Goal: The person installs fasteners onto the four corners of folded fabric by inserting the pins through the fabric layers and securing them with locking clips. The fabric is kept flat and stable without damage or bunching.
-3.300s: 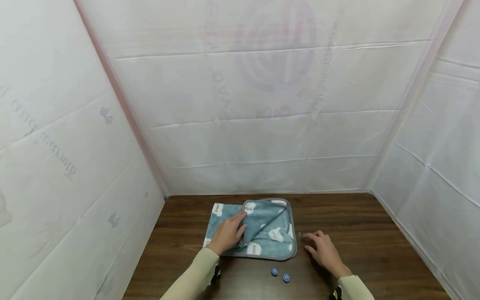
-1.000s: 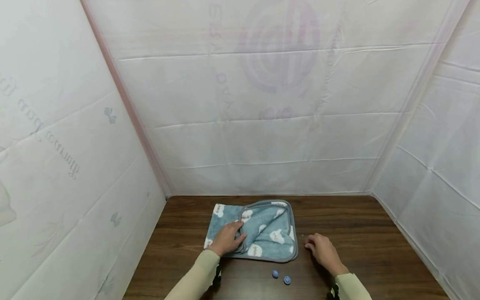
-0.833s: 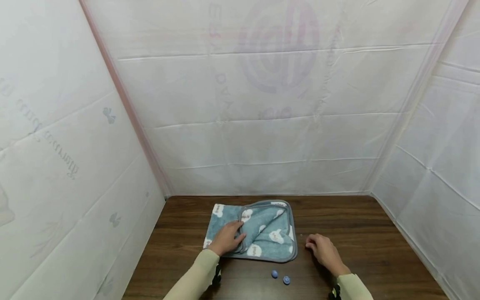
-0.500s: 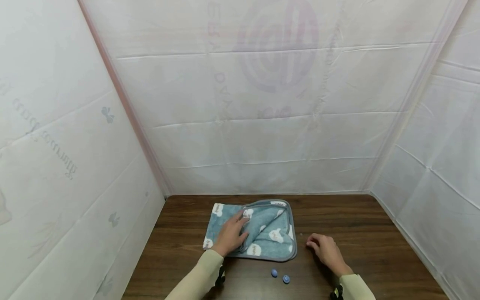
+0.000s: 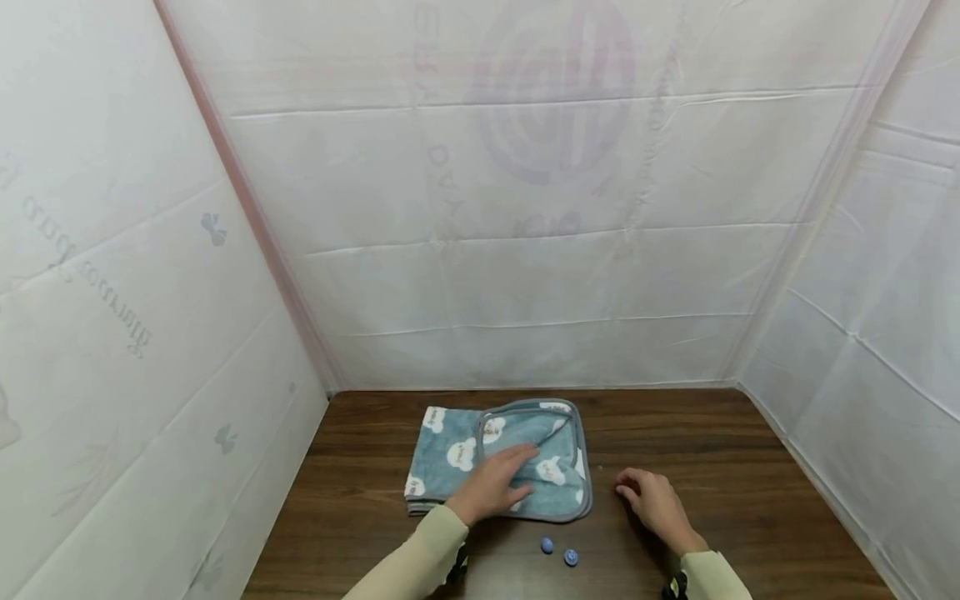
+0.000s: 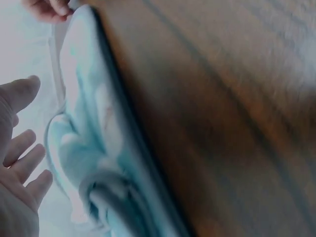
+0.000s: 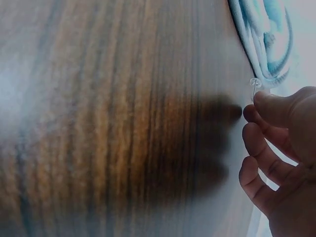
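Observation:
A blue-green fleece blanket (image 5: 551,500) with white cloud prints and grey edging lies folded on the brown wooden table. My left hand (image 5: 491,483) is over its middle, fingers apart and holding nothing; the left wrist view shows the spread fingers (image 6: 29,165) beside the cloth. To the right of the blanket, my right hand (image 5: 658,508) pinches a small pin (image 7: 254,90) with a clear round head between thumb and index finger. The pin's head points up toward the blanket's edge, and its lower end is hidden by the fingertips.
Two small blue round button-like pieces, a left one (image 5: 547,545) and a right one (image 5: 571,557), lie on the table (image 5: 697,442) in front of the blanket. White sheet walls (image 5: 525,275) enclose the table at the back and on both sides.
My left hand has lifted from the folded-over flap's left edge and shifted right across the blanket, uncovering a cloud print. My right hand has stayed nearly in place, its fingers drawn closer together.

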The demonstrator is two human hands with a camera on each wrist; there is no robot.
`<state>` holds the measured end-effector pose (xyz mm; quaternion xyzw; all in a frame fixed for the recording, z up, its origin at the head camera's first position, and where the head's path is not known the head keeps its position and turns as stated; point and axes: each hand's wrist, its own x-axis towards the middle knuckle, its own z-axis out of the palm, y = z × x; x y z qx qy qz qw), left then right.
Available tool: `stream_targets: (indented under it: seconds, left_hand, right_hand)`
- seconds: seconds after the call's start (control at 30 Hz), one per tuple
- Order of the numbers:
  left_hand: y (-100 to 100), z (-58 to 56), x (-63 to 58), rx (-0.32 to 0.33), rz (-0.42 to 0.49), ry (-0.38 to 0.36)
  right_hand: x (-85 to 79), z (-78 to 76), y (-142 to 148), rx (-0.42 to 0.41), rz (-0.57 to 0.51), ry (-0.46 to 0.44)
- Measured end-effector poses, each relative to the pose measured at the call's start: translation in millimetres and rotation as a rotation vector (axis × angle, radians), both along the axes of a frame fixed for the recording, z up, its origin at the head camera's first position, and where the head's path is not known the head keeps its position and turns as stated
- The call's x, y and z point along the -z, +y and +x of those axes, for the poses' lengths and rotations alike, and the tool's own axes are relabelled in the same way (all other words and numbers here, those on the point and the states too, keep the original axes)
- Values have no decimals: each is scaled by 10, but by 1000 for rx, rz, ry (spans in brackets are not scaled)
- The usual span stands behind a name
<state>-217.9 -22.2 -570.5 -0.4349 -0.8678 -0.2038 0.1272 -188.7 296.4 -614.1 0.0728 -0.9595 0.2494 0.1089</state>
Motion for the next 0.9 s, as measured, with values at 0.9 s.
stream_targets:
  seconds: [0.9]
  left_hand:
    - [224, 31, 252, 133, -281, -106]
  right_hand:
    - [19, 29, 31, 12, -21, -4]
